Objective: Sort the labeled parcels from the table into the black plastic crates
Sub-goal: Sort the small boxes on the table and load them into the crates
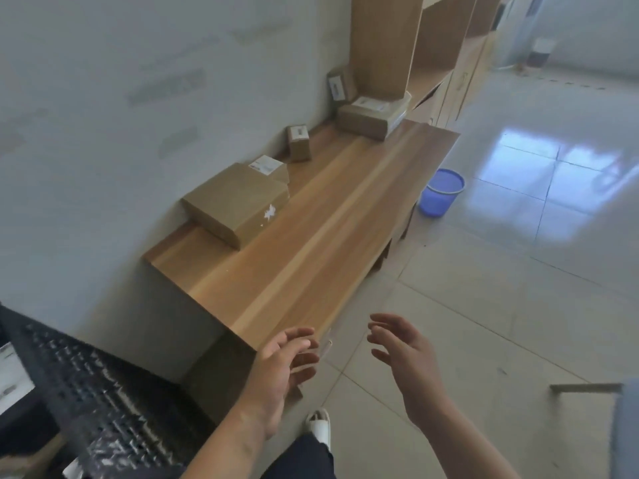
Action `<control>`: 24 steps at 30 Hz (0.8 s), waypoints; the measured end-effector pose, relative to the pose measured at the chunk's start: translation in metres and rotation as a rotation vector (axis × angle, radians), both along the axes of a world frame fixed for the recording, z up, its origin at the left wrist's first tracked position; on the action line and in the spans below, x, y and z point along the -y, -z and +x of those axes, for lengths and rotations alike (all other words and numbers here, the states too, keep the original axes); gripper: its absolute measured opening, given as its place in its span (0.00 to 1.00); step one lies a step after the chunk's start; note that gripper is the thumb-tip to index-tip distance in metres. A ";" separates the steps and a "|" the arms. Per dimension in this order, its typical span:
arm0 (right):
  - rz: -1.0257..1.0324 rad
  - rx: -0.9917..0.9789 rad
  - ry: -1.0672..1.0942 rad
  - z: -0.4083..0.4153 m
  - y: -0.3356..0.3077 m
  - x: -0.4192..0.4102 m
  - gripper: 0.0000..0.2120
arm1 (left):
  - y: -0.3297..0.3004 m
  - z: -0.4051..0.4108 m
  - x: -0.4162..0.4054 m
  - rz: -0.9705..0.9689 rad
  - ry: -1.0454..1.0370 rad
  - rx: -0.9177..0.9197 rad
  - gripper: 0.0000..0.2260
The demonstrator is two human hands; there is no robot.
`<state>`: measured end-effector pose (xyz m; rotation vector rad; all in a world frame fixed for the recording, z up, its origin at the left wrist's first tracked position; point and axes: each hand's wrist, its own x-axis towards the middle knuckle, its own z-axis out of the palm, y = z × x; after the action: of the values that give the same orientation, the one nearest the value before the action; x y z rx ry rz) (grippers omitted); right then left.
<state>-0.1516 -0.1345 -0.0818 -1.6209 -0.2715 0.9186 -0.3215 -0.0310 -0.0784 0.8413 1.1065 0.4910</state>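
Several brown cardboard parcels with white labels lie along the wall side of a long wooden table (311,243). The nearest is a large flat parcel (237,203). A small upright parcel (299,143) stands behind it. Farther back a wide parcel (368,121) lies flat, and another small parcel (338,86) leans on the wall. A black perforated plastic crate (90,399) sits at the lower left, with a white label showing inside. My left hand (283,368) and my right hand (404,354) hover empty near the table's front corner, fingers relaxed and spread.
A blue mesh waste basket (441,191) stands on the tiled floor beside the table's far end. Wooden shelving (432,46) rises past the table. A grey object's edge (587,388) shows at the lower right. My white shoe (318,426) is below my hands.
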 end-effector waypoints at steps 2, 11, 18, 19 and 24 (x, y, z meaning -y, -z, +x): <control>0.004 0.008 0.016 0.028 -0.002 -0.021 0.09 | 0.002 0.025 -0.026 0.019 0.013 -0.017 0.07; -0.068 0.066 -0.007 0.151 -0.029 -0.140 0.10 | 0.007 0.137 -0.186 0.073 -0.055 0.016 0.07; -0.148 0.028 -0.027 0.216 -0.027 -0.215 0.08 | 0.023 0.193 -0.299 0.187 -0.041 -0.067 0.07; -0.164 0.014 -0.035 0.223 -0.025 -0.224 0.07 | 0.024 0.200 -0.315 0.227 -0.041 -0.107 0.07; -0.258 -0.010 -0.146 0.263 -0.006 -0.284 0.06 | 0.029 0.221 -0.399 0.442 0.056 -0.336 0.08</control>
<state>0.1117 0.1493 -0.0762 -1.8510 -0.2754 1.1084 -0.1005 0.3680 -0.1074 1.3756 1.2976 0.5702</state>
